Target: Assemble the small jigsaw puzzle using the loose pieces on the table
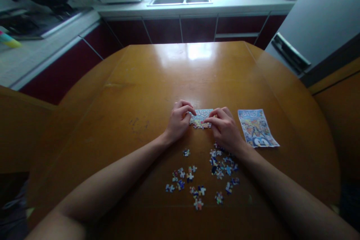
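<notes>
Puzzle strip (200,117): middle of table (168,75). Left hand (178,122), right hand (225,127): fingers curled, tips on its two ends; pinch cannot be told. Loose pieces (197,180): near edge. Handling: press flat, steady both ends, avoid buckling joints.

Multicoloured loose puzzle pieces (201,178) and blue-topped cartoon picture sheet (257,128) lie on glossy orange-brown table (140,93).

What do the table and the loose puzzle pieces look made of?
The table looks like wood or wood veneer under a glossy varnish, since it mirrors the window glare. The puzzle pieces are probably printed cardboard: thin, flat and dull-surfaced. They are too small to be sure.
</notes>
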`<state>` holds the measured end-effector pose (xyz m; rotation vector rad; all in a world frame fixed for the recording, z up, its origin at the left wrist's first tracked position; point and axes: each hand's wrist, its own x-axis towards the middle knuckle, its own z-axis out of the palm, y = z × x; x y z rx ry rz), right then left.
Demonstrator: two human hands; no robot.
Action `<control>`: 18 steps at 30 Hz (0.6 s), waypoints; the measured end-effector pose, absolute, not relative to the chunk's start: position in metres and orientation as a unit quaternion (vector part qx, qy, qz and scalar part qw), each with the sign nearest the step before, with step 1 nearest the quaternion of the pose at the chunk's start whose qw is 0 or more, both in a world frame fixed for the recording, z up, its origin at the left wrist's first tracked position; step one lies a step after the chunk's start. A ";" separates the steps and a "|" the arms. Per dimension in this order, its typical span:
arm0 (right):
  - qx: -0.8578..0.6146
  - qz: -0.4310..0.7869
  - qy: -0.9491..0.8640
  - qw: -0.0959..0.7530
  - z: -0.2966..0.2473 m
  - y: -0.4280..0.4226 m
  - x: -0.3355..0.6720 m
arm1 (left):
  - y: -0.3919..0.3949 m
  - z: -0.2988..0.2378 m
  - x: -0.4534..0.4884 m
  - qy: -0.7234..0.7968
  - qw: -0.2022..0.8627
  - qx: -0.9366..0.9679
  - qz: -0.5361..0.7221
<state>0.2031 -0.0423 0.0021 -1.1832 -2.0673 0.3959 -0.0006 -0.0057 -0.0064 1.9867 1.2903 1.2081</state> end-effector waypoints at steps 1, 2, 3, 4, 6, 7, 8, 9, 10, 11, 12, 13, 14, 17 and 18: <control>-0.450 0.151 -0.810 0.345 0.001 -0.042 0.203 | -0.006 -0.007 -0.001 0.470 0.239 0.726 0.442; -0.441 0.148 -0.820 0.333 0.000 -0.042 0.202 | -0.005 -0.007 -0.001 0.469 0.239 0.726 0.443; -0.434 0.145 -0.830 0.319 -0.001 -0.043 0.201 | -0.005 -0.007 -0.001 0.468 0.239 0.726 0.443; -0.430 0.142 -0.838 0.306 -0.002 -0.043 0.200 | -0.005 -0.008 -0.001 0.467 0.238 0.726 0.444; -0.429 0.138 -0.846 0.285 -0.002 -0.044 0.199 | -0.005 -0.008 -0.001 0.469 0.237 0.726 0.444; -0.429 0.138 -0.847 0.281 -0.002 -0.045 0.199 | -0.005 -0.008 -0.001 0.471 0.237 0.725 0.443; -0.428 0.140 -0.846 0.283 -0.001 -0.045 0.199 | -0.005 -0.008 0.000 0.472 0.236 0.725 0.442; -0.428 0.144 -0.843 0.291 0.000 -0.046 0.199 | -0.005 -0.007 0.000 0.473 0.237 0.725 0.440; -0.429 0.149 -0.838 0.304 0.001 -0.046 0.199 | -0.006 -0.007 0.000 0.474 0.238 0.725 0.440; -0.435 0.154 -0.828 0.320 0.003 -0.047 0.199 | -0.006 -0.006 0.000 0.474 0.239 0.725 0.440; -0.445 0.157 -0.814 0.338 0.004 -0.047 0.200 | -0.006 -0.006 0.000 0.474 0.240 0.724 0.440; -0.460 0.159 -0.798 0.354 0.005 -0.046 0.201 | -0.006 -0.006 0.000 0.474 0.241 0.724 0.439; -0.477 0.159 -0.782 0.368 0.005 -0.046 0.203 | -0.006 -0.005 0.000 0.474 0.242 0.724 0.439; -0.518 0.159 -0.741 0.397 0.002 -0.041 0.208 | -0.006 -0.005 -0.001 0.473 0.243 0.725 0.438; -0.527 0.162 -0.727 0.409 0.000 -0.038 0.210 | -0.006 -0.005 -0.001 0.472 0.243 0.725 0.439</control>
